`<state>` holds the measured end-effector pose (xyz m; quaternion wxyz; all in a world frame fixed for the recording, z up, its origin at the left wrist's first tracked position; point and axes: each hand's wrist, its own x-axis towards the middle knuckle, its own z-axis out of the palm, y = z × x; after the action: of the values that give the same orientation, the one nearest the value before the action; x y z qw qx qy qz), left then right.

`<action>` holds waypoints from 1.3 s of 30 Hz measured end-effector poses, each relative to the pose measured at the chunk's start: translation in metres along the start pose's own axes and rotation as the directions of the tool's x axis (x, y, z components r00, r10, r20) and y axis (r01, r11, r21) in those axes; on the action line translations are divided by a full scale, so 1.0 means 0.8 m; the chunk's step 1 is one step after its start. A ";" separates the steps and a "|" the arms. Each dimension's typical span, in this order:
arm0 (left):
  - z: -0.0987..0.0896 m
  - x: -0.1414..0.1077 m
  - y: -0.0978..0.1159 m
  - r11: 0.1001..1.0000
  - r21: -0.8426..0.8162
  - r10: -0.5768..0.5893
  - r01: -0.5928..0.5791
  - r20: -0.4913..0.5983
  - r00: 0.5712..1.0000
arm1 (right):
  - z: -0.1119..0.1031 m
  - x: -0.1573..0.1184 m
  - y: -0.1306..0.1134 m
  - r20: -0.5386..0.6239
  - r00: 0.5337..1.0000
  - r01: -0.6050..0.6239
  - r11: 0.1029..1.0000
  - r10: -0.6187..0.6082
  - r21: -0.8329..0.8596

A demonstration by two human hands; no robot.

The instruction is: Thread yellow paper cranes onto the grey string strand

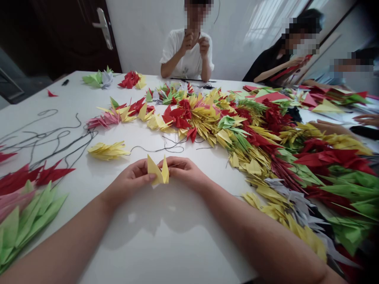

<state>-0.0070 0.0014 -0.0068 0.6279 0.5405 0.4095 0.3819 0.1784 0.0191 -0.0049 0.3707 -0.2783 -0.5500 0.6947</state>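
A small yellow folded-paper crane (156, 172), wings pointing up, is held above the white table (177, 236). My left hand (136, 175) pinches its left wing between thumb and fingers. Close against its right side, my right hand (186, 172) is closed in a pinch; a thin line shows by its fingers, but what they grip is too small to make out. Beyond my hands lies a bunch of yellow folded paper pieces (108, 150), with a dark thread (154, 150) running out from it.
Strung red, yellow and green paper pieces (207, 118) heap across the middle and right. At the left are green pieces (32, 217), red pieces (53, 173) and loose black threads (56, 138). One person (188, 51) sits opposite; others sit at the right, one holding red paper.
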 end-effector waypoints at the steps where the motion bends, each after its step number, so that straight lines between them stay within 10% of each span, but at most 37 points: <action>1: 0.000 0.000 0.001 1.000 -0.016 -0.003 0.003 0.005 1.000 | -0.001 0.001 0.002 0.007 1.000 0.008 1.000 -0.008 0.003; 11: 0.006 -0.002 0.008 0.996 -0.083 -0.022 0.024 0.017 1.000 | -0.003 0.004 0.011 -0.019 1.000 0.022 0.999 -0.021 0.028; 19: -0.001 0.009 -0.003 0.988 -0.113 0.078 -0.105 -0.220 0.972 | -0.007 0.012 0.010 -0.344 0.935 0.152 0.975 -0.088 0.163; 24: -0.008 0.023 -0.005 0.917 -0.209 0.177 -0.339 -0.549 0.817 | -0.002 0.007 0.006 -0.139 0.990 0.010 0.997 -0.021 -0.079; 29: -0.006 0.021 -0.001 0.937 -0.205 0.148 -0.281 -0.497 0.855 | 0.006 0.000 0.004 0.088 0.993 -0.052 0.958 0.080 -0.283; 39: -0.007 0.021 -0.003 0.947 -0.191 0.138 -0.259 -0.488 0.862 | 0.007 0.001 0.005 0.002 0.997 -0.071 0.957 0.074 -0.280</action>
<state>-0.0054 0.0187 -0.0112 0.5302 0.3883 0.4392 0.6126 0.1728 0.0161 -0.0073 0.2985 -0.3434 -0.6343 0.6250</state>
